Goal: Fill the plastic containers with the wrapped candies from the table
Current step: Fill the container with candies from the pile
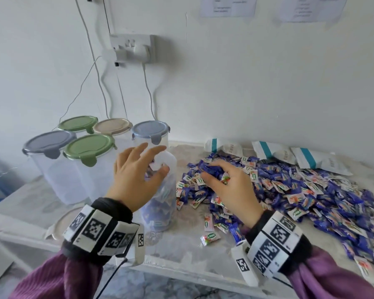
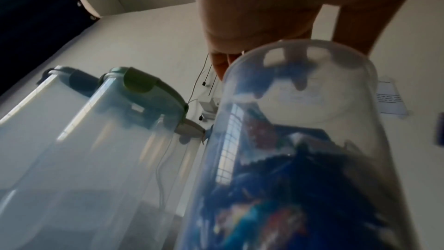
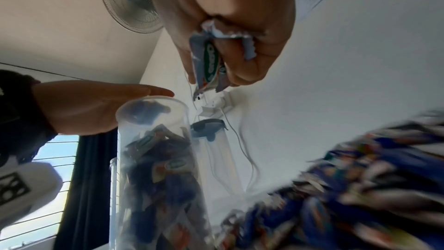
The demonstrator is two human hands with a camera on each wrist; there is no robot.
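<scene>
A tall clear container (image 1: 160,201) stands open on the table, partly filled with blue wrapped candies; it also shows close up in the left wrist view (image 2: 300,121) and in the right wrist view (image 3: 156,159). My left hand (image 1: 138,173) hovers over its mouth with fingers spread and relaxed, holding nothing I can make out. To the right, my right hand (image 1: 225,184) lies on the left end of the big candy pile (image 1: 300,186), fingers curled round a handful of candies (image 3: 211,60).
Several lidded empty containers (image 1: 50,143) stand at the back left, one with a blue lid (image 1: 150,130) just behind the open one. A loose lid (image 1: 63,221) lies front left. White bags (image 1: 311,158) lie behind the pile. Stray candies (image 1: 209,236) lie near the table edge (image 1: 181,266).
</scene>
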